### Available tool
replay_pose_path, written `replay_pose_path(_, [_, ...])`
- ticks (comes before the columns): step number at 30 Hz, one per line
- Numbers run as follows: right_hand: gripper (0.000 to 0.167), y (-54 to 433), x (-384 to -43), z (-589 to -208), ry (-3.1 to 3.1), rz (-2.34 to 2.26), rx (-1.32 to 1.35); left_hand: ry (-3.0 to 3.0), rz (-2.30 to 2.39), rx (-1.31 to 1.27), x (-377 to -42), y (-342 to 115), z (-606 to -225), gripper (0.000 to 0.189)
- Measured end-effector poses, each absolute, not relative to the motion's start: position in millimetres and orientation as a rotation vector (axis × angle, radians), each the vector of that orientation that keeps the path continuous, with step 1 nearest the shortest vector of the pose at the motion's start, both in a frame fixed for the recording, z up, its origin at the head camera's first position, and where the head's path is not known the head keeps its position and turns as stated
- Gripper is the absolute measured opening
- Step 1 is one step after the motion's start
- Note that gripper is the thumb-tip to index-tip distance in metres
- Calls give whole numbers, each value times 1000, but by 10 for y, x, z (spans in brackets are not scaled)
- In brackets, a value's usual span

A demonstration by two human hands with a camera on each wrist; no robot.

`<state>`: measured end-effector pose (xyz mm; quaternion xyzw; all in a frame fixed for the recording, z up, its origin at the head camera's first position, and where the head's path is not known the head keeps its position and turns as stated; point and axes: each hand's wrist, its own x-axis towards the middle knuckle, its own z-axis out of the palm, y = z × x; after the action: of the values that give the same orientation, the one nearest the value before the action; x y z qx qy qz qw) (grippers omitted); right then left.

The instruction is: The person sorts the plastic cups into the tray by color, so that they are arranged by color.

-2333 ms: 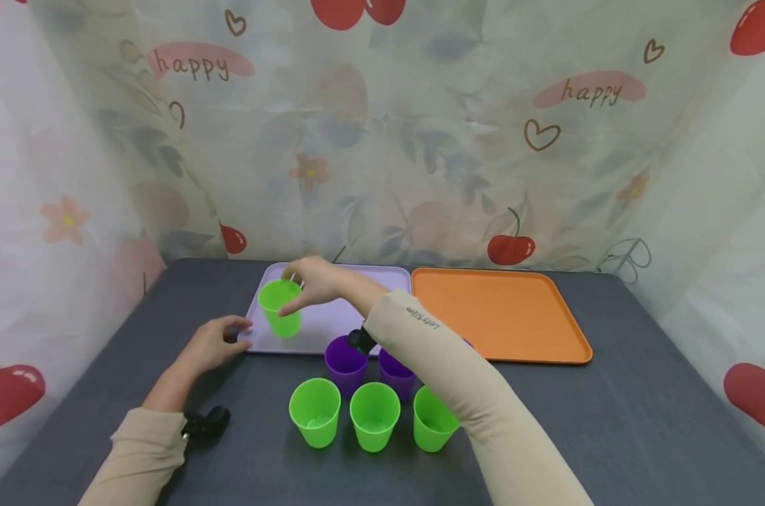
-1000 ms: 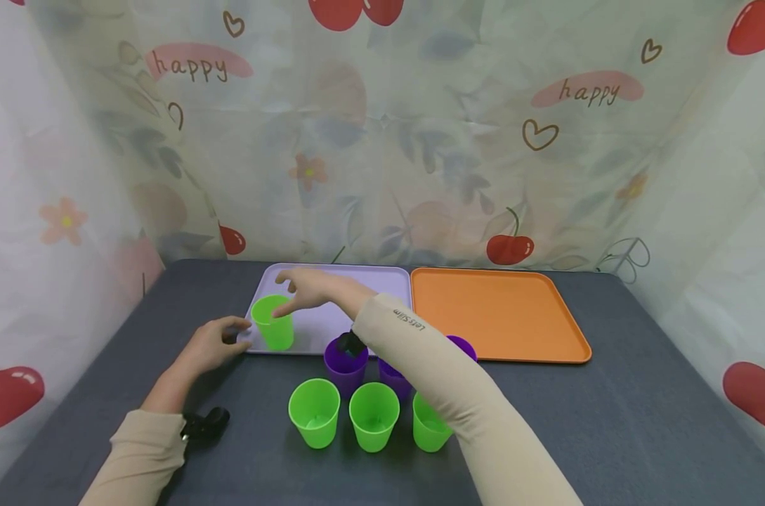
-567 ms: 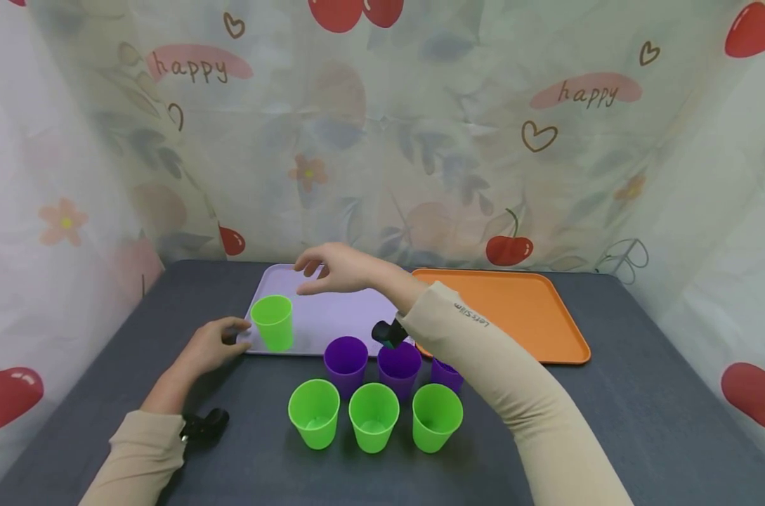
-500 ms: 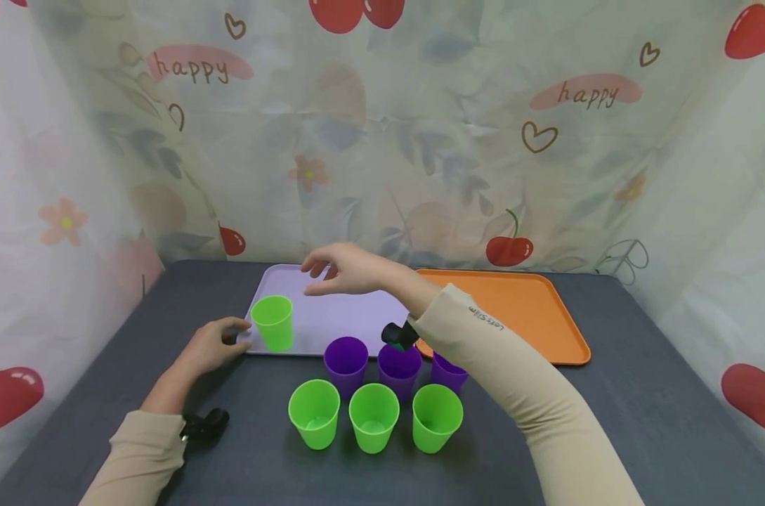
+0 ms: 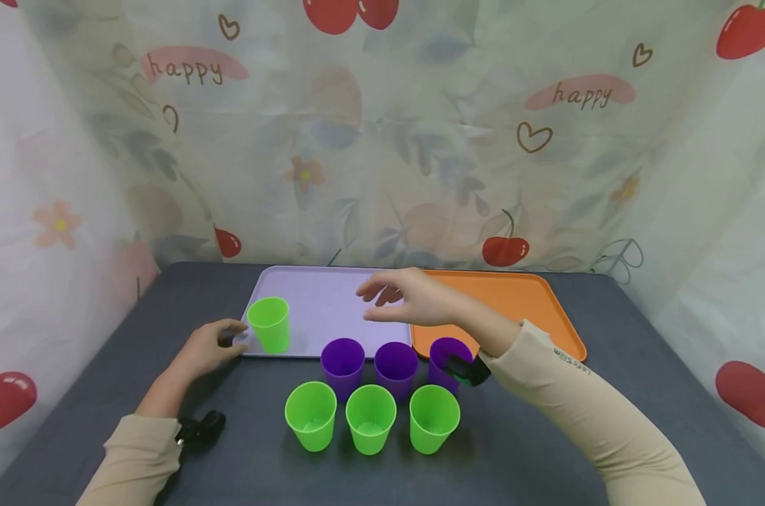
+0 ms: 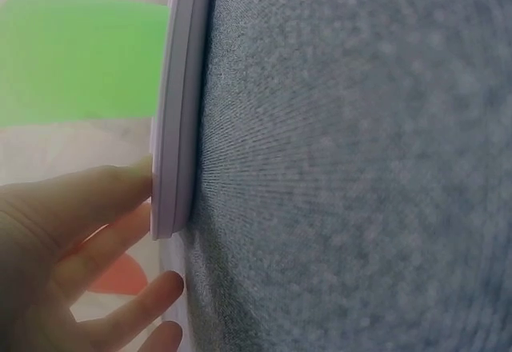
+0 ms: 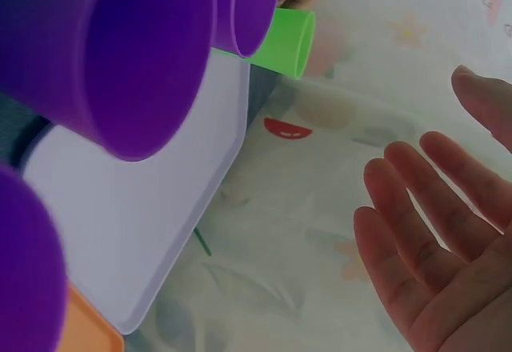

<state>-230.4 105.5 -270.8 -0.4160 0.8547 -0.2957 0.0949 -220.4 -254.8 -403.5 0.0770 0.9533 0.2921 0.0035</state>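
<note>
My left hand (image 5: 208, 346) rests at the left edge of the lilac tray (image 5: 331, 288). In the left wrist view its fingertips (image 6: 140, 178) touch the tray's rim, while other fingers spread free below. One green cup (image 5: 270, 325) stands upright on that tray, close to the left hand. My right hand (image 5: 414, 299) hovers above the place where the two trays meet, its fingers spread apart and holding nothing. Below it, purple cups (image 5: 342, 369) stand in a row of three, with another row of green cups (image 5: 371, 419) in front, all upright.
An orange tray (image 5: 508, 295) lies against the right side of the lilac one, partly covered by the right forearm. The dark grey tabletop (image 5: 546, 450) carries everything. A printed cloth (image 5: 382, 140) hangs behind and at both sides.
The right hand set the green cup down at the lilac tray's left end, let go of it, then rose and moved right. The left hand stayed at the tray's edge.
</note>
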Motion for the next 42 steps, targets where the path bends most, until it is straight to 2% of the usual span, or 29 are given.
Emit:
replay_pose_path(10, [35, 1506, -2074, -2890, 2512, -1013, -1244, 3024, 957, 218, -2187, -2569, -4074, 38])
replay_pose_path(21, [46, 1861, -1868, -3177, 2406, -1079, -1311, 3047, 990, 235, -2177, -2598, -4071, 36])
replay_pose_path(34, [53, 1992, -1725, -3400, 2327, -1055, -1478, 3028, 1005, 207, -2178, -2601, -4077, 36])
replay_pose_path(42, [55, 2004, -1723, -3450, 2293, -1013, -1466, 2996, 1023, 222, -2159, -2608, -4056, 36])
